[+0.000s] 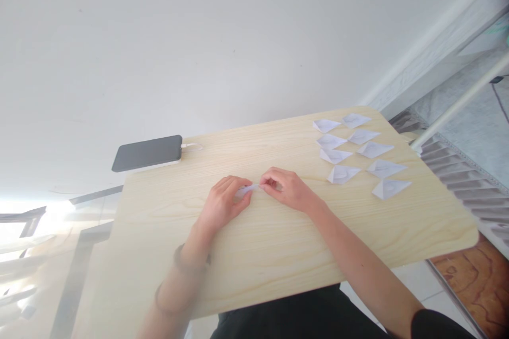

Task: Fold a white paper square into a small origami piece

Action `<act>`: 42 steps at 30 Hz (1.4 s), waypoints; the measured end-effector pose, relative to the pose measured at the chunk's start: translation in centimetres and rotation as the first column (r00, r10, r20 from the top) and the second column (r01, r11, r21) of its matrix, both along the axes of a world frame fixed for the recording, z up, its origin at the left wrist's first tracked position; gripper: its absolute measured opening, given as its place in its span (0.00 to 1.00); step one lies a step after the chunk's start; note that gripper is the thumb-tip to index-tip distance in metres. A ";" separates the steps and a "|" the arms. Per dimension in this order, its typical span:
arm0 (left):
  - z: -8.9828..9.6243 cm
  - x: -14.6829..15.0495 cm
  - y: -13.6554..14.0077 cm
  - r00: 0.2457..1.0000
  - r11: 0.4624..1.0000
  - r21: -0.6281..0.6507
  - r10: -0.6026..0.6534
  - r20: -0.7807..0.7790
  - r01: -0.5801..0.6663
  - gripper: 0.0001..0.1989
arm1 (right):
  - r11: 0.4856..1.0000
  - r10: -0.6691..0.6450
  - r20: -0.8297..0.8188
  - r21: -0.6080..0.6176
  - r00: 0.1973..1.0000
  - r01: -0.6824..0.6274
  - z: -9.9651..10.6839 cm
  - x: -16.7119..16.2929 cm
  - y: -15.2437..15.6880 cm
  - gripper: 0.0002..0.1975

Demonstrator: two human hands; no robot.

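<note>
Head view: nine folded papers (375, 149) well right of phone (148, 152), seemingly done. Slim paper (245, 189), nearer right of phone, likely unfinished: left hand (223, 202) clamped on it, right hand (289, 190) pinching its tip, fingertips together.

Free tabletop (258, 151) between dark device (147, 152) and folded papers (335, 157), wall (238, 63) behind

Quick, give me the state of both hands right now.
Left hand: closed, holding a small folded white paper between thumb and fingers.
Right hand: closed, thumb and fingertips pinched at the paper's right tip.
</note>
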State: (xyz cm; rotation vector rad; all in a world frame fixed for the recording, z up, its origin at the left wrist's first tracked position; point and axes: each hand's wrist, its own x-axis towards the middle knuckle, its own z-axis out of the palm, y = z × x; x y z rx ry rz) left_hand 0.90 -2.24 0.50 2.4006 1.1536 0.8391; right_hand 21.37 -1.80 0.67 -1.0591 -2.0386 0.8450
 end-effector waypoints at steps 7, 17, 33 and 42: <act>-0.5 0.0 -0.1 0.970 0.974 -0.075 0.222 0.102 -0.215 0.05 | 0.961 -0.203 -0.155 -0.223 0.967 0.166 -1.0 -0.5 0.3 0.08; -0.4 1.0 -0.6 0.989 0.996 -0.053 0.075 0.129 -0.068 0.13 | 0.850 -0.296 -0.315 -0.517 0.902 0.098 -1.0 -2.5 -0.5 0.16; -0.6 0.3 0.1 0.951 0.915 -0.369 0.246 0.186 -0.164 0.13 | 0.981 -0.171 -0.224 -0.125 0.959 0.146 -1.0 -1.8 -0.1 0.10; 0.0 0.2 0.1 0.972 0.933 -0.349 0.159 0.173 -0.091 0.20 | 0.997 -0.043 -0.233 -0.074 0.972 0.026 -0.8 -1.9 -0.4 0.14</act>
